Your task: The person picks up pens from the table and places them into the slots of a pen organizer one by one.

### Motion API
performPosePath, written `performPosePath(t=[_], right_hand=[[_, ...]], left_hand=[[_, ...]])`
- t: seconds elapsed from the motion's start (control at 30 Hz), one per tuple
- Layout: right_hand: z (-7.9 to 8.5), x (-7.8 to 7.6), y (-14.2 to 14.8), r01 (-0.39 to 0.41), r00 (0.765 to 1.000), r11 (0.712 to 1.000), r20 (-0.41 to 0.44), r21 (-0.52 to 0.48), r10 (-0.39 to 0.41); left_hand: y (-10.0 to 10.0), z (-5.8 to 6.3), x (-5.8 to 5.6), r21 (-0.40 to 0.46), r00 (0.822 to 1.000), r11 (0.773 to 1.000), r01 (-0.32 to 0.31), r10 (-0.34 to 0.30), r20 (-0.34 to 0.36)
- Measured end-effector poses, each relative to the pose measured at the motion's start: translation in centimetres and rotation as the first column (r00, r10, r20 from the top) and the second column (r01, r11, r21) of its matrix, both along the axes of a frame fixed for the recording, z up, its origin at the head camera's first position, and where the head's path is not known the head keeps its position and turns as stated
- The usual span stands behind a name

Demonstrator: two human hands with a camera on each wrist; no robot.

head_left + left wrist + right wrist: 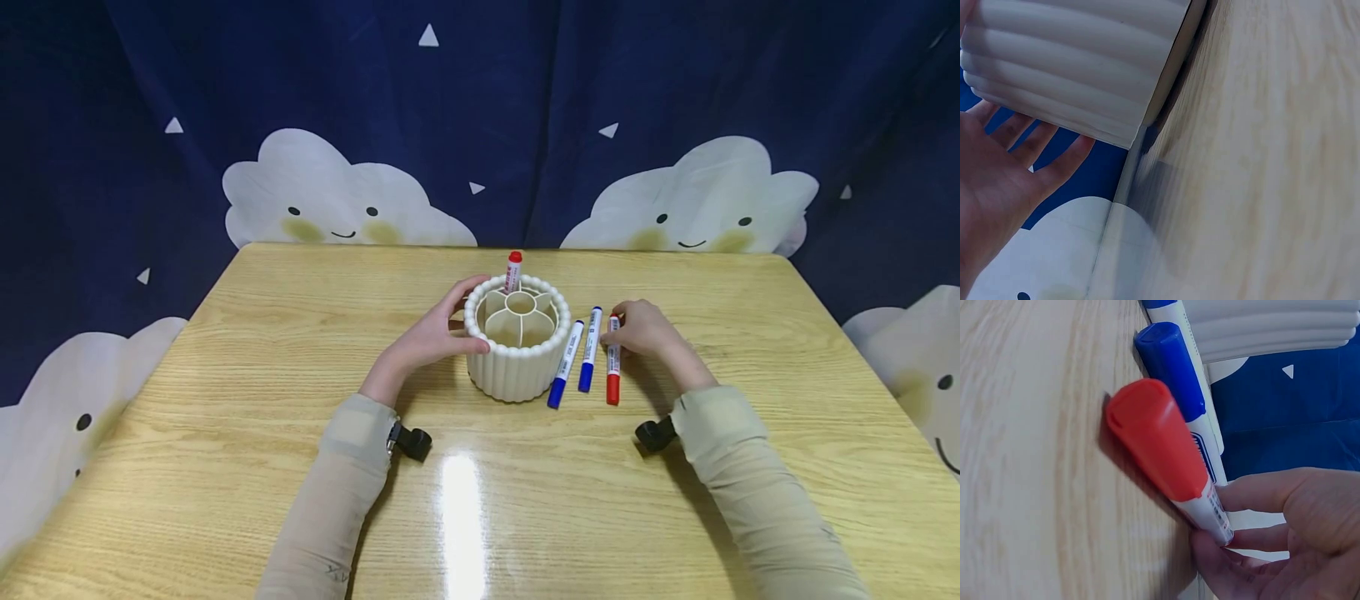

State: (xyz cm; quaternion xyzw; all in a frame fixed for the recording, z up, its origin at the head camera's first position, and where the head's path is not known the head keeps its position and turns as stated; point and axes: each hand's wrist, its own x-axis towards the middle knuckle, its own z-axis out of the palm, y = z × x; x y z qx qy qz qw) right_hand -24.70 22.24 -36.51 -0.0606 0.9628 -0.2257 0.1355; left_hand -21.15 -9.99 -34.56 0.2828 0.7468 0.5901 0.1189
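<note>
Nearest: pale sleeves (322, 500), black wrist cameras (414, 444) just on the near side of each hand. Tabletop (225, 467) is light wood.

Right hand (648, 331): thumb and fingers pinch the red-capped marker (613, 371) at its far end, red cap pointing back toward the person. Contact underneath is hard to see, so can't tell if the marker is off the tabletop. Left of that hand, right blue marker (590, 354) lies near the fingers; farther left, left blue marker (566, 367) lies just beside the holder. Both have blue ends toward the person.

Left hand (431, 335) holds the white ribbed pen holder (517, 371) from its left side, thumb over the near rim, fingers behind. Holder is upright, divided inside; red-topped marker (513, 273) stands in a rear compartment, beyond the left thumb.

Risks, my judgement: end pinch could let the capped end droop or swivel if the grip is loose; right fingers could nudge the right blue marker into rolling, gap being small; heavy thumb pressure on the rim could tip the holder.

Farthest, past both hands: dark blue cloud-print curtain (510, 100).
</note>
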Motion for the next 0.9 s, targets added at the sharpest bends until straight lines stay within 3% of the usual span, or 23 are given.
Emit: performPosePath(t=[0.4,0.6,0.9], right_hand=[[0.7,0.6,0.3,0.064,0.997,0.990,0.039,-0.125,-0.059],[1.7,1.2,0.7,0.071,0.997,0.991,-0.018,-0.115,-0.074],[3.8,1.6,0.0,0.021,0.985,0.987,-0.168,-0.159,-0.048]], left_hand=[[0.0,-0.1,0.0,0.005,1.000,1.000,-0.002,0.002,0.014],[0.3,0.0,0.0,0.010,1.000,1.000,0.013,-0.013,0.015],[0.0,0.0,0.1,0.001,1.000,1.000,-0.002,0.002,0.023]])
